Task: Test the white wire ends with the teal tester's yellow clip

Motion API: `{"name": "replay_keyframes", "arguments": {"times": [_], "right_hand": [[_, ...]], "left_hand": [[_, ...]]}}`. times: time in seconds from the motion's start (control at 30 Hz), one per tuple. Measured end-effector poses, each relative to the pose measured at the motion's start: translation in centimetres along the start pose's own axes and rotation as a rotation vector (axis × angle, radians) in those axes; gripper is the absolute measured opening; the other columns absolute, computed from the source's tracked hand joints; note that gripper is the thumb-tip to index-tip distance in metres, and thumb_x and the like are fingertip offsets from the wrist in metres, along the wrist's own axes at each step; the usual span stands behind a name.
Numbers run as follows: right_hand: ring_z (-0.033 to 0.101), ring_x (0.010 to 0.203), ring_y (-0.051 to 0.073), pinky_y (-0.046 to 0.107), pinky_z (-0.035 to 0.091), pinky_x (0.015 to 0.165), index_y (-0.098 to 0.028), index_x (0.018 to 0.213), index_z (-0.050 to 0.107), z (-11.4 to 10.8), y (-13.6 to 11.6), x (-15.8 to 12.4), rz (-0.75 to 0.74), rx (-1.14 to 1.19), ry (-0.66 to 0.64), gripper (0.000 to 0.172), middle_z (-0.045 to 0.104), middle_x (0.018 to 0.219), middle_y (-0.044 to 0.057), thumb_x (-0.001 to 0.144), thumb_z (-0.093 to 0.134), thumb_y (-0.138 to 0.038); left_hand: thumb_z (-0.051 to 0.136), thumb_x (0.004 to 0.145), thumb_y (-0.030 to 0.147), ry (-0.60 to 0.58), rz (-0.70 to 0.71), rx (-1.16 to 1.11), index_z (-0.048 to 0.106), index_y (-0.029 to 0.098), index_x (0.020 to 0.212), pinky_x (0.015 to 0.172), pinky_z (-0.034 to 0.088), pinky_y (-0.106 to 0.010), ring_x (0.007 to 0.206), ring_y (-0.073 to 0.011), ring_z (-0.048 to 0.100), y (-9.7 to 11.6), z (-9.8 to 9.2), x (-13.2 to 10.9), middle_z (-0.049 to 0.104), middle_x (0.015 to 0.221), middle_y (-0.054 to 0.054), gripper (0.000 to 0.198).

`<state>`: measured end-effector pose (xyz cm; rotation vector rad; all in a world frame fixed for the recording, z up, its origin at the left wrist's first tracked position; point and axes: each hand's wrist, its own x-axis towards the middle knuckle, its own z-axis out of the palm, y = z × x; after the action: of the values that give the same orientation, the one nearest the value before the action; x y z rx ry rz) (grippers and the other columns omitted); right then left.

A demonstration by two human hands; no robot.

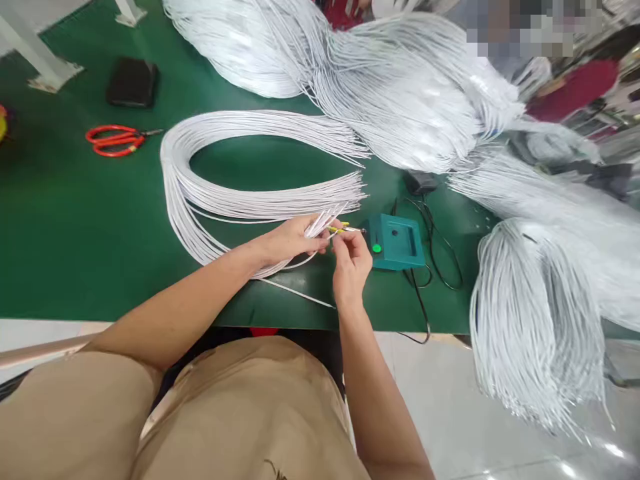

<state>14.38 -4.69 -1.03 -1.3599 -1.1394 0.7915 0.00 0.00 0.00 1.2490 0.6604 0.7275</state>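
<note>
My left hand (293, 241) is closed round the ends of several thin white cables from a looped bundle (200, 180) lying on the green table (75, 233). My right hand (353, 257) pinches one cable's yellow-tipped end (340, 229) and holds it pointing at the side of a small teal box (397, 241) with a green light on its front. The two hands almost touch, just left of the box.
Big heaps of white cable (400, 87) fill the table's far side, and another bundle (535, 320) hangs over the right front edge. Red-handled scissors (116, 141) and a black pad (133, 83) lie at the far left. Black wires (435, 260) run from the box. Another person sits at the top right.
</note>
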Motion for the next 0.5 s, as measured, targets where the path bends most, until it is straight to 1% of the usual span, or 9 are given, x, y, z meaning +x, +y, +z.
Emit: {"name": "replay_keyframes", "arguments": {"times": [0.1, 0.17, 0.23, 0.27, 0.33, 0.37, 0.4, 0.43, 0.5], "right_hand": [[0.049, 0.065, 0.011, 0.026, 0.044, 0.068, -0.020, 0.078, 0.061, -0.2, 0.1, 0.3, 0.118, 0.115, 0.014, 0.014, 0.056, 0.070, -0.004, 0.081, 0.061, -0.034], [0.051, 0.066, 0.011, 0.027, 0.046, 0.069, -0.020, 0.083, 0.063, -0.4, 0.0, 0.6, 0.164, 0.157, 0.001, 0.020, 0.062, 0.077, -0.002, 0.083, 0.059, -0.040], [0.056, 0.070, 0.013, 0.029, 0.049, 0.072, -0.020, 0.088, 0.064, -0.5, -0.2, 0.9, 0.179, 0.143, -0.063, 0.026, 0.067, 0.088, 0.001, 0.084, 0.060, -0.046], [0.057, 0.072, 0.014, 0.029, 0.049, 0.074, -0.020, 0.087, 0.064, -0.5, -0.3, 1.0, 0.167, 0.111, -0.111, 0.026, 0.068, 0.090, 0.002, 0.083, 0.061, -0.046], [0.059, 0.074, 0.015, 0.030, 0.049, 0.075, -0.020, 0.083, 0.064, -0.7, -0.3, 1.2, 0.077, 0.000, -0.170, 0.021, 0.068, 0.085, 0.002, 0.084, 0.062, -0.040], [0.059, 0.075, 0.016, 0.031, 0.048, 0.076, -0.020, 0.082, 0.063, -0.8, -0.2, 1.3, -0.009, -0.088, -0.173, 0.017, 0.067, 0.083, 0.003, 0.086, 0.060, -0.036], [0.058, 0.077, 0.017, 0.031, 0.047, 0.077, -0.019, 0.081, 0.062, -1.0, -0.1, 1.4, -0.120, -0.196, -0.170, 0.016, 0.066, 0.082, 0.003, 0.089, 0.057, -0.032], [0.058, 0.079, 0.018, 0.032, 0.047, 0.078, -0.019, 0.081, 0.062, -1.1, 0.0, 1.5, -0.243, -0.318, -0.168, 0.019, 0.066, 0.082, 0.005, 0.093, 0.051, -0.030], [0.057, 0.083, 0.020, 0.034, 0.045, 0.081, -0.019, 0.082, 0.063, -1.6, 0.1, 2.0, -0.468, -0.582, -0.211, 0.027, 0.066, 0.085, 0.008, 0.097, 0.042, -0.026]], "left_hand": [[0.064, 0.080, 0.017, 0.011, 0.002, 0.029, 0.061, 0.018, 0.120, 0.062, 0.044, -0.020, 0.070, -0.0083, 0.054, 0.1, -0.1, 0.0, 0.053, 0.081, 0.002, 0.040], [0.065, 0.080, 0.019, 0.020, 0.003, 0.033, 0.061, 0.018, 0.120, 0.061, 0.045, -0.020, 0.070, -0.0091, 0.055, 0.2, -0.2, 0.0, 0.054, 0.081, 0.001, 0.041], [0.065, 0.080, 0.020, 0.030, 0.003, 0.023, 0.061, 0.018, 0.120, 0.058, 0.045, -0.020, 0.072, -0.0103, 0.056, 0.4, -0.1, 0.0, 0.055, 0.081, 0.000, 0.041], [0.066, 0.079, 0.019, 0.033, -0.003, 0.013, 0.061, 0.017, 0.120, 0.057, 0.045, -0.020, 0.072, -0.0107, 0.056, 0.4, -0.1, 0.0, 0.055, 0.080, 0.000, 0.041], [0.068, 0.078, 0.019, 0.043, -0.033, -0.031, 0.061, 0.016, 0.120, 0.055, 0.044, -0.019, 0.071, -0.0109, 0.057, 0.4, -0.1, 0.0, 0.056, 0.078, 0.000, 0.042], [0.069, 0.077, 0.018, 0.049, -0.056, -0.066, 0.061, 0.015, 0.119, 0.054, 0.043, -0.018, 0.071, -0.0108, 0.058, 0.4, -0.1, 0.0, 0.057, 0.077, 0.000, 0.043], [0.070, 0.076, 0.018, 0.054, -0.083, -0.106, 0.061, 0.015, 0.119, 0.053, 0.043, -0.018, 0.071, -0.0107, 0.059, 0.4, -0.1, 0.1, 0.058, 0.077, 0.000, 0.044], [0.071, 0.075, 0.017, 0.059, -0.111, -0.145, 0.062, 0.015, 0.118, 0.052, 0.042, -0.017, 0.071, -0.0108, 0.060, 0.3, -0.2, 0.2, 0.058, 0.077, 0.000, 0.044], [0.071, 0.074, 0.015, 0.077, -0.157, -0.199, 0.063, 0.014, 0.115, 0.051, 0.040, -0.016, 0.071, -0.0108, 0.062, 0.2, -0.3, 0.4, 0.059, 0.077, -0.001, 0.042]]}}
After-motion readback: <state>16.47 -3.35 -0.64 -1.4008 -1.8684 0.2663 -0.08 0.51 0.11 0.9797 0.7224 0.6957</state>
